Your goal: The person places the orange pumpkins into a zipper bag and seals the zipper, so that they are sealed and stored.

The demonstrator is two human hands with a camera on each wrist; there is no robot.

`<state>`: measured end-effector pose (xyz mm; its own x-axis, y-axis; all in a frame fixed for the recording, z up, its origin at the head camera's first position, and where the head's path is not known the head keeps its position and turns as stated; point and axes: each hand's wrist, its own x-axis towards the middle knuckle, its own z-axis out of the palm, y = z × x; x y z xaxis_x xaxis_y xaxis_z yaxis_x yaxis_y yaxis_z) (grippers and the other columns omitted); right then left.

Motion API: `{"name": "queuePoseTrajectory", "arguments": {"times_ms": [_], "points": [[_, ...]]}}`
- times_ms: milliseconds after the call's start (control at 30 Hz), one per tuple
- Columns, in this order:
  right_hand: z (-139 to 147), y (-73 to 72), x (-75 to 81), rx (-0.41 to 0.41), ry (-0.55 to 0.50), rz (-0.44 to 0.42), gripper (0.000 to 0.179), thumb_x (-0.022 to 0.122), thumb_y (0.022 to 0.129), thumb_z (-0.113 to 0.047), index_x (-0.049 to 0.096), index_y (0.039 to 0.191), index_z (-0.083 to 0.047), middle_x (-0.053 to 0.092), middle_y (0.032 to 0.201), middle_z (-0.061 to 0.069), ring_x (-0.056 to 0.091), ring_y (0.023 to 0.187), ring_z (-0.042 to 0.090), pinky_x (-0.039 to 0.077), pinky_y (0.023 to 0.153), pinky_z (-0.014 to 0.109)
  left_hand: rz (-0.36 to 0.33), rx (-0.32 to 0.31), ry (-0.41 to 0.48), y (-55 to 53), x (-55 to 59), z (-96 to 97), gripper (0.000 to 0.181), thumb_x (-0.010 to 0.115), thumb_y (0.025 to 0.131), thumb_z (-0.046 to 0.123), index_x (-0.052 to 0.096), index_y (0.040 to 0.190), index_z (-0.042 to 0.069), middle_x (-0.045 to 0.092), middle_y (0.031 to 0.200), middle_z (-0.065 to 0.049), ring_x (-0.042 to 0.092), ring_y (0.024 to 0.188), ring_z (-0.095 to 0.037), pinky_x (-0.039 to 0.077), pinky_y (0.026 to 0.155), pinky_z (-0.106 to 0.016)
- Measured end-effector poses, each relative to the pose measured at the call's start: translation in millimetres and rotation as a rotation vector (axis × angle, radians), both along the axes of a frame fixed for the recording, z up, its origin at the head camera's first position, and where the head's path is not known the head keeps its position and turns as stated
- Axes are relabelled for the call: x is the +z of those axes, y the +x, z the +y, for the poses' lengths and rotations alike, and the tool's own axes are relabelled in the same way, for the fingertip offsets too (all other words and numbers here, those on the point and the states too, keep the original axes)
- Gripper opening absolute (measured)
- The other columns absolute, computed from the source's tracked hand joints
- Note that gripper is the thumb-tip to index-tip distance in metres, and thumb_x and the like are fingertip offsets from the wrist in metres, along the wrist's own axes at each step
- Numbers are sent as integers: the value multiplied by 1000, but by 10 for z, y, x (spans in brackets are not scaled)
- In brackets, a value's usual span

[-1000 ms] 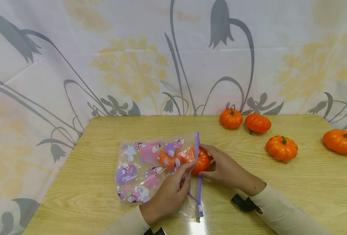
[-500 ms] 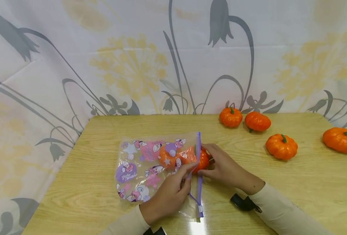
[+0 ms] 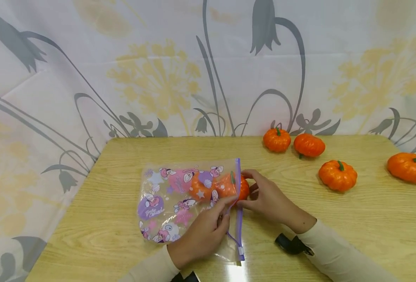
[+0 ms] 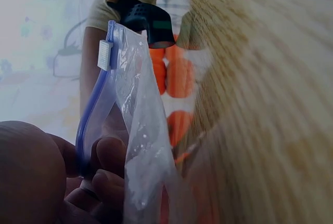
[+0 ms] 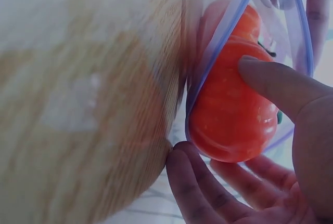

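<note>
The left hand (image 3: 204, 231) pinches the purple edge of a see-through bag (image 3: 186, 207) between its thumb and bent fingers. The bag lies flat on the table (image 3: 98, 219), and its mouth faces the table's right edge. A white slider (image 3: 241, 250) sits at the end of the purple edge. The right hand (image 3: 264, 197) is partly open and curves round an orange pumpkin (image 3: 244, 190), with the thumb on one side and fingers on the other. This pumpkin is in the bag's mouth, partly inside and partly poking out. A second pumpkin (image 3: 199, 188) is deeper in the bag. Two more pumpkins (image 3: 277, 140) sit side by side near the table's back edge. Another pumpkin (image 3: 338, 176) sits nearer the hands, and the last pumpkin (image 3: 410, 167) is by the right edge.
</note>
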<state>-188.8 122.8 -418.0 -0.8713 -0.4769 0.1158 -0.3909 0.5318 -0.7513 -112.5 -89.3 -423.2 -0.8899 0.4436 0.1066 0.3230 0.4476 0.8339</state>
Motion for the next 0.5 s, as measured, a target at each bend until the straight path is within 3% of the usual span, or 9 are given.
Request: {"name": "queuePoseTrajectory", "arguments": {"times_ms": [167, 500], "points": [[-6, 13, 8, -4, 9, -34, 69, 84, 80, -19, 47, 135, -2, 57, 138, 21, 69, 95, 20, 59, 77, 29, 1, 3, -16, 8, 4, -1, 45, 45, 105, 12, 43, 149, 24, 42, 66, 10, 37, 50, 2, 37, 48, -17], [3, 9, 34, 21, 34, 27, 67, 79, 84, -14, 46, 140, 1, 61, 126, 18, 66, 96, 21, 58, 82, 36, 21, 8, -34, -7, 32, 3, 45, 47, 104, 10, 45, 147, 25, 42, 66, 9, 36, 51, 2, 36, 48, -17]]}}
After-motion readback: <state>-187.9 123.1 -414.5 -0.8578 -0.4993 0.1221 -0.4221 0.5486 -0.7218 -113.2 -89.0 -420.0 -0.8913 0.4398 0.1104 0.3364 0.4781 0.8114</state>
